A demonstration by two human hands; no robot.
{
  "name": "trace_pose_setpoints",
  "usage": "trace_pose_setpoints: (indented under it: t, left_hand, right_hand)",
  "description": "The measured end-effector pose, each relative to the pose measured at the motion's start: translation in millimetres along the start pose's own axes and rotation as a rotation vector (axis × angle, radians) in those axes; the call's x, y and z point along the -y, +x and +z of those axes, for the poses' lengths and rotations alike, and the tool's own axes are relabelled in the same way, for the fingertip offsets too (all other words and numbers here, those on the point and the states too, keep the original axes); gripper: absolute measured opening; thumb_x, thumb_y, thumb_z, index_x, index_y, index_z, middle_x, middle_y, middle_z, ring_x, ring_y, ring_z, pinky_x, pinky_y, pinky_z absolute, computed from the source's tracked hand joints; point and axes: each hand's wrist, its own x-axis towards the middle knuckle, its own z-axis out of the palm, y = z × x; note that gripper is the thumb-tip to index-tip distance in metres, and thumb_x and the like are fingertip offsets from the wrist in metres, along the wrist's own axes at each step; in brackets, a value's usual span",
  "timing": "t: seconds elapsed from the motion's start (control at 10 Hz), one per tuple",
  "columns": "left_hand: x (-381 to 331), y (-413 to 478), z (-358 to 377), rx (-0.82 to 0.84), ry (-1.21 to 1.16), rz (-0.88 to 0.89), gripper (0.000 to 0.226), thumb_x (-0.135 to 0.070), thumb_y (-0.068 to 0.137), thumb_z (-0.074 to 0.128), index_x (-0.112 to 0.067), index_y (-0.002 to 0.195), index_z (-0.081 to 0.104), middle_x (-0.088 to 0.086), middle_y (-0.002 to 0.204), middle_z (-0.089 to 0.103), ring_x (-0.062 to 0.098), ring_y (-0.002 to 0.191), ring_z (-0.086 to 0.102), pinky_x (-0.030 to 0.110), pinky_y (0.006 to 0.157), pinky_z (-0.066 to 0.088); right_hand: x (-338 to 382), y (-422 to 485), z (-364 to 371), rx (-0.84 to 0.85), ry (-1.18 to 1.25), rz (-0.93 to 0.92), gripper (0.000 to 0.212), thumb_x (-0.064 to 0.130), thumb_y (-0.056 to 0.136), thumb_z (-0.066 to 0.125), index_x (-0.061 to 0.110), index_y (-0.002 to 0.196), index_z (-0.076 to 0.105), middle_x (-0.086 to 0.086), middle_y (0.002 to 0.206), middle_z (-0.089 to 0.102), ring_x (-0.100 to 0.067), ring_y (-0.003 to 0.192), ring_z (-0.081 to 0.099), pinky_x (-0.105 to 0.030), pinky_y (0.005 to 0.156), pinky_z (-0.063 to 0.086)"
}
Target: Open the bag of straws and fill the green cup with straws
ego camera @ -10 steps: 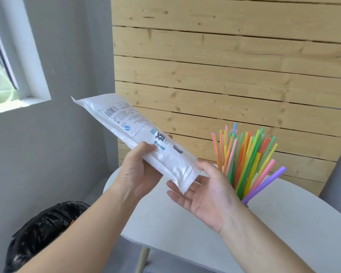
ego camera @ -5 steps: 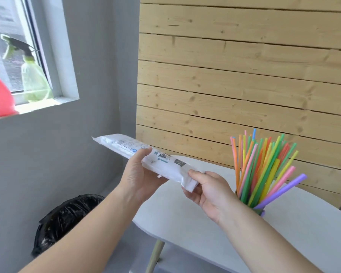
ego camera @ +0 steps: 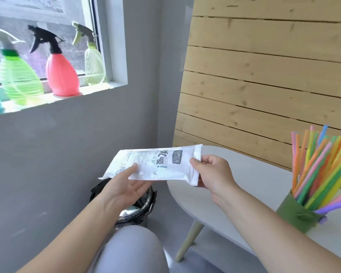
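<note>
Bin [ego camera: 150, 196] below; bag [ego camera: 161, 164] in right grip [ego camera: 213, 172]

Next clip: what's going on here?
A person holds a white bag in the air with both hands. The left hand grips one end, thumb on top, and the right hand pinches the other. Below sits a black-lined bin. On the table, the green cup is packed with coloured straws.

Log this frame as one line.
left hand: holds bag | right hand: pinches bag end | cup: holds straws, on table
</note>
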Motion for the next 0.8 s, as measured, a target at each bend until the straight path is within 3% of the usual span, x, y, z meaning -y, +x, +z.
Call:
trace_pose_setpoints:
  t: [0.1,0.2,0.3,0.4,0.5,0.6,0.7,0.8]
  left_hand:
    - [-3.4,10.9,-33.1,-0.177,0.031,-0.03,0.044,-0.014,0.1,0.071,-0.004,0.137,0.05,0.026,0.134,0.061,0.042,0.118,0.068,0.057,0.088,0.061]
    - [-6.6,27.0,-67.4,-0.288,0.056,-0.039,0.033,-0.016,0.103,0.065,-0.01,0.13,0.047,0.019,0.107,0.053,0.026,0.077,0.058,0.053,0.084,0.06]
    - [-10.0,42.7,-93.7,-0.35,0.065,-0.014,0.044,-0.018,0.103,0.06,-0.01,0.143,0.043,0.023,0.133,0.049,0.023,0.075,0.052,0.051,0.098,0.054]
    - [-9.5,57.0,-111.3,-0.357,0.06,0.004,0.052,-0.02,0.103,0.058,-0.007,0.151,0.044,0.023,0.138,0.052,0.028,0.108,0.062,0.048,0.094,0.054]
    - [-6.9,66.7,-117.6,-0.324,0.068,0.003,0.049,-0.019,0.104,0.055,-0.006,0.15,0.046,0.021,0.137,0.056,0.029,0.116,0.064,0.047,0.098,0.055]
    - [-4.8,78.6,-122.5,-0.311,0.104,0.008,0.039,-0.019,0.104,0.055,-0.007,0.14,0.052,0.018,0.132,0.061,0.028,0.113,0.067,0.044,0.099,0.055]
    - [-3.1,85.7,-120.6,-0.285,0.155,0.025,0.026,-0.019,0.104,0.057,-0.009,0.128,0.058,0.016,0.12,0.067,0.023,0.102,0.07,0.043,0.093,0.058]
    - [-1.7,91.9,-110.5,-0.268,0.216,0.074,0.022,-0.018,0.104,0.059,-0.008,0.124,0.06,0.013,0.11,0.071,0.022,0.094,0.072,0.039,0.083,0.059]
  right_hand:
    - [-7.7,11.1,28.0,0.013,-0.113,-0.034,0.015,0.017,0.09,0.07,0.002,0.092,0.066,-0.019,0.093,0.075,-0.025,0.066,0.072,-0.028,0.047,0.054]
    - [-18.4,19.9,58.3,0.027,-0.236,-0.044,0.031,0.019,0.088,0.07,-0.01,0.092,0.059,-0.023,0.087,0.073,-0.03,0.062,0.073,-0.041,0.05,0.061]
    - [-30.6,29.5,88.1,0.046,-0.349,-0.046,0.029,0.02,0.086,0.068,-0.007,0.09,0.059,-0.026,0.087,0.073,-0.032,0.057,0.072,-0.051,0.057,0.062]
    - [-46.0,40.7,113.8,0.075,-0.438,-0.045,0.028,0.021,0.085,0.068,-0.006,0.088,0.061,-0.019,0.082,0.073,-0.031,0.056,0.071,-0.053,0.06,0.061]
    - [-59.2,52.8,130.4,0.106,-0.528,-0.047,0.029,0.025,0.084,0.07,-0.002,0.091,0.063,-0.016,0.087,0.073,-0.034,0.068,0.073,-0.052,0.064,0.061]
    - [-67.1,63.4,139.3,0.154,-0.745,-0.086,0.037,0.038,0.086,0.069,0.009,0.106,0.058,-0.006,0.104,0.067,-0.03,0.092,0.067,-0.04,0.077,0.055]
    - [-66.5,65.3,145.4,0.185,-0.962,-0.169,0.054,0.049,0.085,0.066,0.01,0.119,0.049,-0.006,0.112,0.062,-0.03,0.098,0.063,-0.034,0.074,0.048]
    - [-57.5,59.1,145.5,0.159,-1.039,-0.28,0.047,0.049,0.087,0.064,0.013,0.115,0.054,0.0,0.101,0.06,-0.026,0.097,0.061,-0.034,0.074,0.048]
